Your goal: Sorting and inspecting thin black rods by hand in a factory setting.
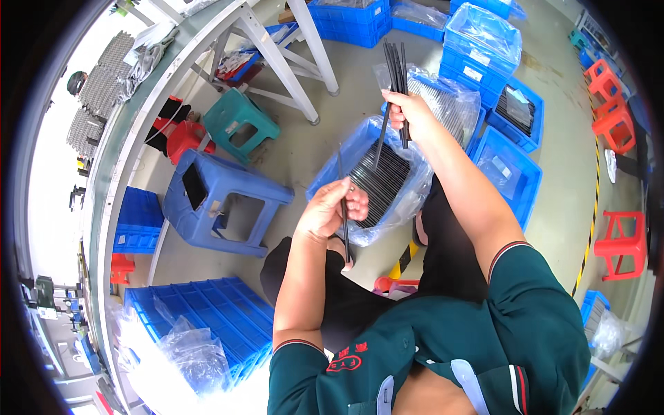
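Between my knees stands a blue bin lined with clear plastic [330, 176], holding many thin black rods [380, 181] laid side by side. My right hand [408, 114] is closed round a bundle of several black rods [395, 69], held upright above the bin's far side; one of them slants down apart from the rest. My left hand [337, 207] is closed on a single thin black rod [344, 232], over the bin's near left edge. The rod stands nearly upright and sticks out above and below the fist.
Behind the bin, a plastic-covered bin of rods [443, 104] adjoins stacked blue bins [477, 59]. Blue bins [508, 173] stand at the right. On the left are a blue stool [228, 197] with a dark flat device [195, 185], a green stool [238, 124] and a long workbench [114, 149].
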### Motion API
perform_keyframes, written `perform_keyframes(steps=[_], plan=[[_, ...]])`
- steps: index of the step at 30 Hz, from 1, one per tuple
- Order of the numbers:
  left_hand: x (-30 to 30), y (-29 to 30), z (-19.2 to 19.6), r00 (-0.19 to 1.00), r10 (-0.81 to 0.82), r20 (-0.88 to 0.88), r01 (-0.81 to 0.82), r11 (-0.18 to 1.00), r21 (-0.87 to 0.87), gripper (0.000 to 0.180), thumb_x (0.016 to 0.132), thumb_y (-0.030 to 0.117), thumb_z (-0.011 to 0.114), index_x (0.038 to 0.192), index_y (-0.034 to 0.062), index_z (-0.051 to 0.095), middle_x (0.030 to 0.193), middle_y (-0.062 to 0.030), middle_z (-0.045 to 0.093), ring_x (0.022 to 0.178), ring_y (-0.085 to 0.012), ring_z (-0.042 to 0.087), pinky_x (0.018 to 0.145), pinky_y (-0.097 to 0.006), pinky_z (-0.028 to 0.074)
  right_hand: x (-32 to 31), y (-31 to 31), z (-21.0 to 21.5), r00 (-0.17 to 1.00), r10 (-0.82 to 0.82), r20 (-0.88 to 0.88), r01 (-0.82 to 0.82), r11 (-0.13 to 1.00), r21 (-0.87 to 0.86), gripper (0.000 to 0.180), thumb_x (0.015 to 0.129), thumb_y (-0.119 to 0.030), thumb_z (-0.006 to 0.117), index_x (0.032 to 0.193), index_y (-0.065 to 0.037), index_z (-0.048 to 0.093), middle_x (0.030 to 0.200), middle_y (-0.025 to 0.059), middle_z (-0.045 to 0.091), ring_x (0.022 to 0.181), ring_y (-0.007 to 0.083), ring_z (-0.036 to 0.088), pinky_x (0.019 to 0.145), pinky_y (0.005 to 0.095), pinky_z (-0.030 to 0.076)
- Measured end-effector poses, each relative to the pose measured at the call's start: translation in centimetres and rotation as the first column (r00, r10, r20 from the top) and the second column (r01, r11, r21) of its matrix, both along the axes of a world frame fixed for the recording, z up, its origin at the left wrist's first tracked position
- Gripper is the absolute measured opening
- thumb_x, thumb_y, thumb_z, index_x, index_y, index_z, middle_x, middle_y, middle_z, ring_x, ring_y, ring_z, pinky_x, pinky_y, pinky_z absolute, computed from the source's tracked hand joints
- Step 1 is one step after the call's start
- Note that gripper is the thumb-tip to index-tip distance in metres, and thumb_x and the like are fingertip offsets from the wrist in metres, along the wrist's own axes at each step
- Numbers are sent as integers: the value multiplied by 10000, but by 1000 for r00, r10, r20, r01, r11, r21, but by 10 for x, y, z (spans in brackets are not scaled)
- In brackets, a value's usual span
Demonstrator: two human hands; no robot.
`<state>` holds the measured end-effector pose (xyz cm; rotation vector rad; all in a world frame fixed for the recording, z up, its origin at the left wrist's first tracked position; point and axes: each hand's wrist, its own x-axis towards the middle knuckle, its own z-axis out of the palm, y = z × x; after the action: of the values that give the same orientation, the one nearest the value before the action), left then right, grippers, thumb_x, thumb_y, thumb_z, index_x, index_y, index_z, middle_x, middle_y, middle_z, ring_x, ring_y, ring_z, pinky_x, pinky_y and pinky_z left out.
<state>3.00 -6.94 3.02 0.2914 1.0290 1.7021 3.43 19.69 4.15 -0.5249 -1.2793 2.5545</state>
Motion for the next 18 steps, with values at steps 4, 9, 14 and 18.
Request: perform_keyframes(steps=[4, 9, 14, 18], plan=[[-12, 7, -2, 985, 92, 143, -102, 993, 65, 346, 900, 357, 522, 829, 22, 573, 1067, -245, 583, 1008, -388, 578, 853, -476, 493, 12, -45, -9, 987, 107, 122, -124, 982, 143, 314, 760, -250, 719, 650, -64, 491, 519, -2, 450, 375, 78, 390, 330, 237, 295], [-11, 16, -7, 998, 31, 63, -36, 996, 75, 340, 879, 371, 555, 811, 38, 573, 988, -178, 604, 797, -253, 573, 711, -382, 474, 18, -91, -19, 915, 359, 185, -403, 838, 367, 218, 806, -164, 671, 733, 9, 560, 571, 41, 562, 403, 68, 471, 352, 225, 355], [-11, 12, -11, 986, 27, 163, -41, 995, 86, 313, 874, 355, 573, 810, 48, 568, 740, -39, 505, 534, -114, 389, 476, -236, 318, 14, -93, -30, 923, 328, 198, -378, 686, 621, 311, 843, -265, 630, 762, 25, 553, 578, 68, 588, 491, 119, 569, 469, 265, 453], [-25, 0, -11, 912, 407, 59, -407, 913, -5, 315, 886, 335, 572, 776, 39, 564, 662, -30, 489, 503, -131, 417, 447, -258, 327, 25, -95, -1, 925, 266, 272, -380, 642, 666, 233, 872, -210, 570, 814, 14, 537, 603, 66, 588, 463, 112, 531, 438, 254, 417]])
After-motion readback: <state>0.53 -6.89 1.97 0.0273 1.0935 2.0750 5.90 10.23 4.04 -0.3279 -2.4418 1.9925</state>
